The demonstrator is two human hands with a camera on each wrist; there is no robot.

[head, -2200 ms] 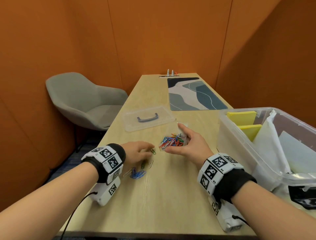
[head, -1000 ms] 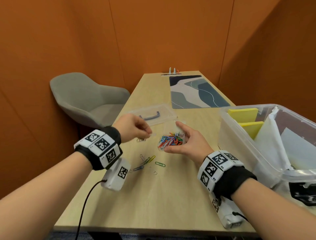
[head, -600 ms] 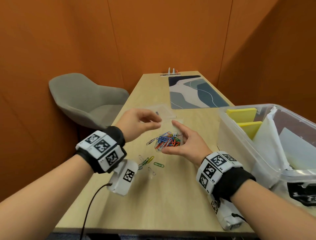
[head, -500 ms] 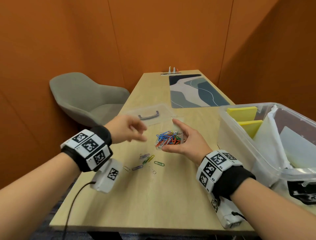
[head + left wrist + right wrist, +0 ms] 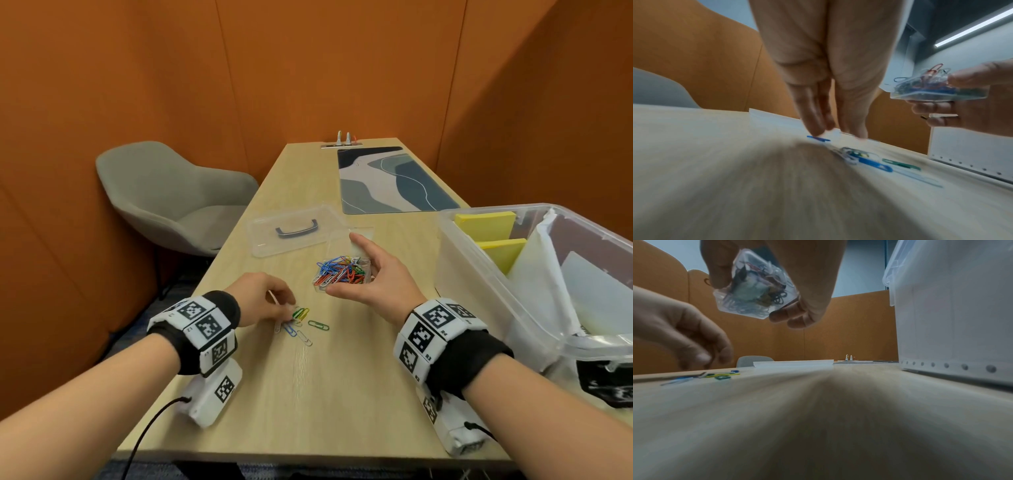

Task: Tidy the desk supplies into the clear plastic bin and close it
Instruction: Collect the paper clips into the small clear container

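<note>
My right hand holds a small clear box heaped with coloured paper clips a little above the desk, thumb on its near side and fingers under it. In the right wrist view the box sits tilted in that hand. Several loose paper clips lie on the wood to its left. My left hand reaches down to them. Its fingertips touch the table at a blue clip, with nothing lifted. The clear plastic bin stands open at the right, holding yellow pads and white paper.
The bin's clear lid with a dark handle lies flat behind the clips. A patterned desk mat covers the far end. A grey chair stands left of the desk, which orange walls enclose. The desk edge is close to my wrists.
My left hand dropped clips into the box, then came back down and toward me to the loose clips. The right hand kept the box almost still.
</note>
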